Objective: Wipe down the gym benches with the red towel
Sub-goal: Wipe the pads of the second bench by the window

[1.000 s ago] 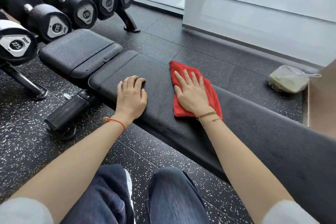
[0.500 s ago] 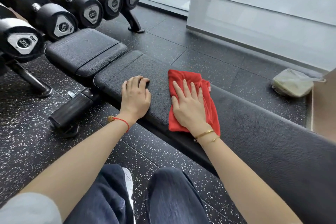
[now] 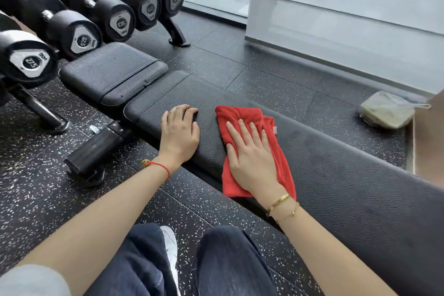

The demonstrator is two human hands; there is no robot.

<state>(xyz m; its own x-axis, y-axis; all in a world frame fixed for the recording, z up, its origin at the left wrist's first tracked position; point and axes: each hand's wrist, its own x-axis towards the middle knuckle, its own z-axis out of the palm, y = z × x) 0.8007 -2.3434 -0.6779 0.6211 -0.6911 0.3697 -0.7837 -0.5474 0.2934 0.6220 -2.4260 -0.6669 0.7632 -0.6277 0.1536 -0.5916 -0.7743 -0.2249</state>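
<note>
A long black padded gym bench (image 3: 336, 175) runs from the middle of the view to the lower right, with its separate seat pad (image 3: 110, 74) at the upper left. The red towel (image 3: 237, 118) lies on the long pad and hangs over its near edge. My right hand (image 3: 252, 156) presses flat on the towel, fingers spread. My left hand (image 3: 179, 134) rests palm down on the bare pad to the left of the towel, fingers curled over the surface, holding nothing.
A rack of black dumbbells (image 3: 81, 31) stands behind the seat pad at the upper left. The bench's black foot (image 3: 96, 151) juts onto the speckled rubber floor (image 3: 36, 187). A plastic bag (image 3: 386, 113) lies on the floor at right, beside a brown box edge (image 3: 427, 142).
My right hand has slid the red towel toward me across the pad, so its lower end now hangs over the near edge. My left hand has stayed in place on the bench.
</note>
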